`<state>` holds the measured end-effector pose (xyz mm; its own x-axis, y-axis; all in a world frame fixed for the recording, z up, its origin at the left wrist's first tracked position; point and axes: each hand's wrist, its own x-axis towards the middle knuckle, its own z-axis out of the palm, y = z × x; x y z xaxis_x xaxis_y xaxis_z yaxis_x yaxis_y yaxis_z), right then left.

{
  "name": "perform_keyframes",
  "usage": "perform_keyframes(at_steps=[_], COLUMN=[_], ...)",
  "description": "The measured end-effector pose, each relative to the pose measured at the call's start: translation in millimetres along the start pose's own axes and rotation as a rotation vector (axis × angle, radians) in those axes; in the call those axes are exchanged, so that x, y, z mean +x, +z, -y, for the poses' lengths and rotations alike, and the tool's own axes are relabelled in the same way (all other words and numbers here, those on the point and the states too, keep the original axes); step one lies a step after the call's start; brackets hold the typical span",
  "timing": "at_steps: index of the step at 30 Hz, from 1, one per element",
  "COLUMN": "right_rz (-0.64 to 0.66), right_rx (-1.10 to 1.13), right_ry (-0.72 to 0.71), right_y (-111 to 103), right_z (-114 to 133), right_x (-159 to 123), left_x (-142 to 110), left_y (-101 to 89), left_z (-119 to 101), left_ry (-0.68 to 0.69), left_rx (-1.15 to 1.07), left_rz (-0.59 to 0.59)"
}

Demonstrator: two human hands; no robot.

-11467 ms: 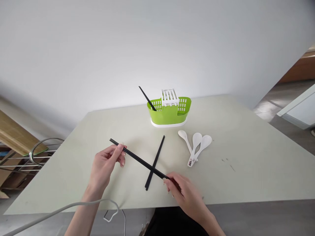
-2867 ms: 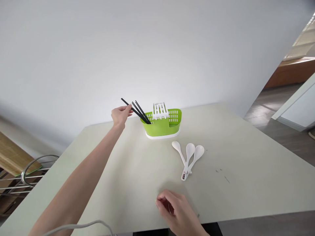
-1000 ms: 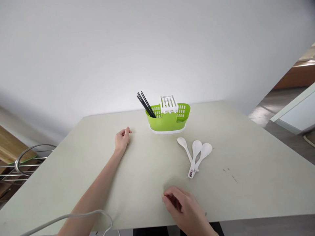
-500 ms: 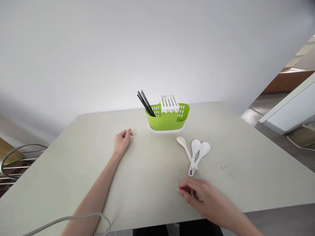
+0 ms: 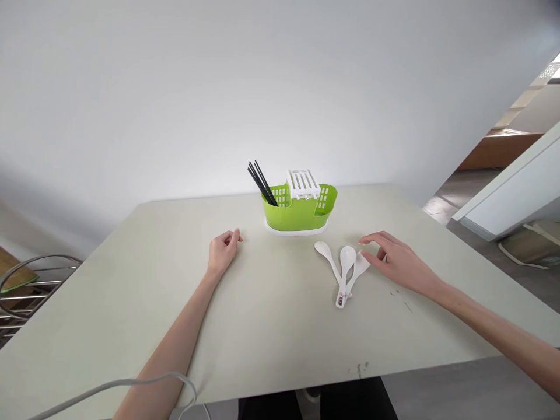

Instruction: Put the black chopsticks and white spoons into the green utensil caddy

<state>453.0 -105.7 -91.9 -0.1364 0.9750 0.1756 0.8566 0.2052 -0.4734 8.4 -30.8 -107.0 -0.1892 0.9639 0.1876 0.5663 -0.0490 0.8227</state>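
Three white spoons lie crossed on the table: a left spoon (image 5: 324,252), a middle spoon (image 5: 347,259) with a barcode label on its handle, and a right spoon (image 5: 359,267). My right hand (image 5: 391,261) is over the bowl of the right spoon, thumb and forefinger apart and nothing between them. Whether the fingers touch that spoon I cannot tell. My left hand (image 5: 223,252) rests on the table, fingers curled closed with nothing seen in them. Behind the spoons stands a green cutlery basket (image 5: 295,217) with a white slotted top. Several black chopsticks (image 5: 262,184) lean in its left compartment.
The pale table (image 5: 271,326) meets a white wall (image 5: 280,105) at the back. A grey cable (image 5: 118,383) crosses my left forearm. Left of the table is a metal rack (image 5: 39,286). A white cabinet (image 5: 507,192) stands beyond the right side.
My right hand has moved from the table's front, below the spoon handles, up and right to the right spoon's bowl, its fingers opening. My left hand has stayed on the table.
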Motion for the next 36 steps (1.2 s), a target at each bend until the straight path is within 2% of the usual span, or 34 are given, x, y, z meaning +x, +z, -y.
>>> perform_keyframes(at_steps=[3,7,15,25,28,31,34,36], right_rz=[0.051,0.213,0.415,0.481,0.445,0.398,0.326,0.207], right_rx=[-0.01,0.019,0.054,0.034,0.084,0.14,0.159,0.114], right_ry=[0.033,0.076,0.081,0.056,0.076,0.143,0.136,0.104], right_y=[3,5,11,5,-10,-38,-74,-96], right_z=[-8,-11,-20,-17,-14,-3,19,43], right_x=[16,36,67,85,88,94,103,109], left_x=[0,0,0,-2,-3,-3,-2,-2], left_y=[0.4,0.2,1.0,0.1,0.1,0.5,0.9,0.9], left_z=[0,0,2,0,0,0,1,1], left_ry=[0.012,0.026,0.055,0.059,0.06,0.062,0.064,0.065], left_rx=[0.009,0.02,0.046,0.047,0.048,0.051,0.044,0.046], left_rz=[-0.003,-0.001,0.007,0.023,0.022,0.02,0.019,0.021])
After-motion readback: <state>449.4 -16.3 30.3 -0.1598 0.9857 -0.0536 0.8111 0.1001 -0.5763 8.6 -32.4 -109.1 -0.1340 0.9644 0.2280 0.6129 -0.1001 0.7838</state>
